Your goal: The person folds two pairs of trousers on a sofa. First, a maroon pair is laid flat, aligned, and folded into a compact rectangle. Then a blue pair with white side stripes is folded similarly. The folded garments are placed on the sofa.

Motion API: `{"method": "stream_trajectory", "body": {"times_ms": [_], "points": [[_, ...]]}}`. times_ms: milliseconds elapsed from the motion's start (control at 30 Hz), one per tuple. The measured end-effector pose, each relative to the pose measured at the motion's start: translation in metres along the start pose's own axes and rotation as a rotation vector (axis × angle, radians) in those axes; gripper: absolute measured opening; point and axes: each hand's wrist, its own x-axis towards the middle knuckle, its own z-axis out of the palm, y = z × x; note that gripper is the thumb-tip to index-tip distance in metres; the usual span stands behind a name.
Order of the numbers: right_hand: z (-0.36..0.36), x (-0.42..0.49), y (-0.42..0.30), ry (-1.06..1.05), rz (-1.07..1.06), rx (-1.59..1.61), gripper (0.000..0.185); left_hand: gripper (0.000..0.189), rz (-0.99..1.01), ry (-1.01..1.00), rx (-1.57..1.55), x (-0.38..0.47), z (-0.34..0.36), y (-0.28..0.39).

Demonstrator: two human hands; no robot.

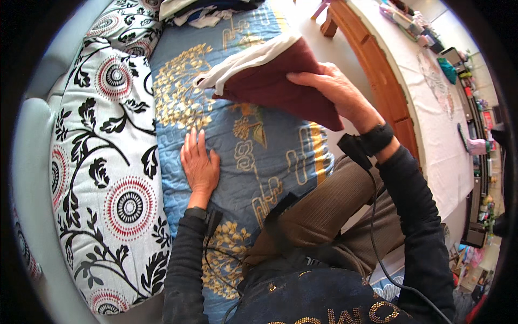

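A folded maroon cloth (271, 81) with a white layer along its upper edge is held up by my right hand (323, 83). The thumb lies over its near face; the fingers behind are partly hidden. It hangs above the blue quilted cover (226, 178) that I sit on, which is patterned with pale yellow trees and scrolls. My left hand (200, 160) rests palm down on this cover, fingers apart, with nothing in it. Each wrist wears a black strap with a small device and a cable.
On the left runs a white backrest cover (129, 162) with black leaves and red rings. Several folded garments (206, 12) lie at the far end of the seat. To the right stands a wooden table (376, 73) under a white cloth, with assorted small items along its far side.
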Motion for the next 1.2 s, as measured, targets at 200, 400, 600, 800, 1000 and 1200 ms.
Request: {"method": "stream_trajectory", "body": {"times_ms": [200,400,600,800,1000,1200], "points": [[-0.06,-0.07,-0.054,0.219,-0.003,0.057,0.037,0.068,0.03,0.072,0.03,0.0,0.005,-0.001],[-0.112,-0.154,-0.078,0.586,0.023,-0.038,0.042,0.067,0.047,0.072,0.051,0.0,0.009,-0.004],[-0.11,-0.187,-0.085,0.621,0.015,0.336,0.043,0.066,0.048,0.064,0.074,0.0,0.009,-0.005],[-0.073,-0.187,-0.106,0.484,-0.109,0.521,0.037,0.065,0.027,0.055,0.067,0.0,0.009,-0.004],[-0.023,-0.226,-0.084,0.709,-0.097,0.484,0.037,0.065,0.027,0.065,0.064,0.0,0.007,-0.003],[-0.047,-0.269,0.04,0.772,0.317,0.665,0.045,0.064,0.06,0.083,0.102,0.001,0.012,-0.008]]}}
